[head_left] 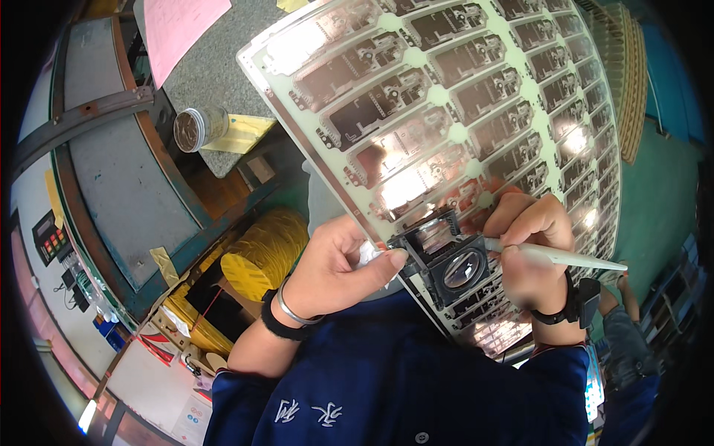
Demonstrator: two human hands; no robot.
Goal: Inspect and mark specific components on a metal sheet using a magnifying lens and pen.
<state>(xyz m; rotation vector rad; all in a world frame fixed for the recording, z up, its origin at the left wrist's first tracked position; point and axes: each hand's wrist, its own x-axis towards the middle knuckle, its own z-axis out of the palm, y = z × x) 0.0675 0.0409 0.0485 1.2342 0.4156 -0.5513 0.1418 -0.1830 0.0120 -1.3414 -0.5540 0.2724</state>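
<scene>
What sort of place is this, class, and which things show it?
Probably a circuit-board workshop: the large panel bears rows of repeated circuit-like patterns, with a black magnifier and a slim white tool over it.

The speckled grey tabletop [223,70] bears a pink paper sheet [182,33] along its left edge, one corner reaching that edge. Near the rounded near-left corner lies a yellow paper [251,132]; beside it, at the left edge, stands an open jar [212,126] with brown contents.
</scene>
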